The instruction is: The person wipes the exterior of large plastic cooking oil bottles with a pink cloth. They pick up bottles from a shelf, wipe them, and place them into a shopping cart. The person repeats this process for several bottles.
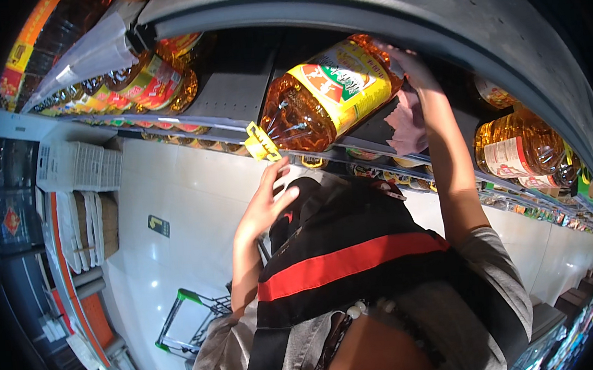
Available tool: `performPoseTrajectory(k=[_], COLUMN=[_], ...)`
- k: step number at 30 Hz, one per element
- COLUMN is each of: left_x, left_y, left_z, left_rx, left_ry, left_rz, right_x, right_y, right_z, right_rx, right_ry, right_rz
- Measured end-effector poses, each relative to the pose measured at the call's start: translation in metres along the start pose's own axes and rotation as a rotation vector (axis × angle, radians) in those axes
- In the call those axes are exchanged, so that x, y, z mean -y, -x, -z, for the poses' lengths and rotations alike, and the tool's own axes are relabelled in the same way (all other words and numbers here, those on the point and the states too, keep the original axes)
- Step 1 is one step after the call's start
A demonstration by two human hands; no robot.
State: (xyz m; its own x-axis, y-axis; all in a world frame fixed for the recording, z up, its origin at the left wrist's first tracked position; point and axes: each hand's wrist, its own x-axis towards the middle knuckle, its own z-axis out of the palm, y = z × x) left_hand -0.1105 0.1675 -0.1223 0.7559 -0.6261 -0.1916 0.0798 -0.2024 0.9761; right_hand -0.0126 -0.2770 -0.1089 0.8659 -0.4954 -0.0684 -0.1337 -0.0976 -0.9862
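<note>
A large bottle of amber cooking oil (299, 110) with a yellow label lies tilted on the dark metal shelf (230, 81). Its yellow handled cap (261, 142) points towards me past the shelf's front edge. At the base end is my right hand (409, 61), against the bottle, its fingers partly hidden in shade. A pink cloth (408, 123) hangs from that hand beside my forearm. Just below the cap, my left hand (264, 200) has its fingers apart and holds nothing; whether a fingertip touches the cap I cannot tell.
Other oil bottles stand left (153, 84) and right (513, 146) on the shelf. A grey upper shelf (366, 5) overhangs my right hand. Clear price strips (209, 124) line the front edge. A shopping trolley (197, 315) and a white plastic crate (81, 164) are on the left.
</note>
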Motion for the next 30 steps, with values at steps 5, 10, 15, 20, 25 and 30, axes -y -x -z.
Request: performPoseTrajectory(k=[5, 10, 15, 20, 25, 30], left_x=[0.039, 0.032, 0.021, 0.011, -0.035, -0.114], left_y=[-0.021, -0.053, -0.079, -0.107, -0.117, -0.096], left_z=[-0.001, 0.005, -0.025, -0.018, 0.011, -0.005], left_rx=[-0.288, -0.757, -0.632, -0.767, -0.785, -0.829], left_ry=[0.381, 0.343, 0.776, 0.891, 0.912, 0.497], left_rz=[0.232, -0.250, -0.213, -0.195, -0.249, -0.530], right_x=[-0.010, -0.022, -0.036, -0.044, -0.013, -0.088], right_y=[-0.010, -0.003, -0.019, -0.009, 0.047, 0.047], right_z=[0.007, 0.005, 0.013, 0.025, -0.004, -0.016], right_rx=[0.140, 0.033, 0.026, 0.142, -0.120, -0.037], right_ry=[-0.057, -0.124, -0.003, -0.264, -0.351, -0.725], right_rz=[-0.035, 0.022, -0.079, -0.095, -0.197, -0.226])
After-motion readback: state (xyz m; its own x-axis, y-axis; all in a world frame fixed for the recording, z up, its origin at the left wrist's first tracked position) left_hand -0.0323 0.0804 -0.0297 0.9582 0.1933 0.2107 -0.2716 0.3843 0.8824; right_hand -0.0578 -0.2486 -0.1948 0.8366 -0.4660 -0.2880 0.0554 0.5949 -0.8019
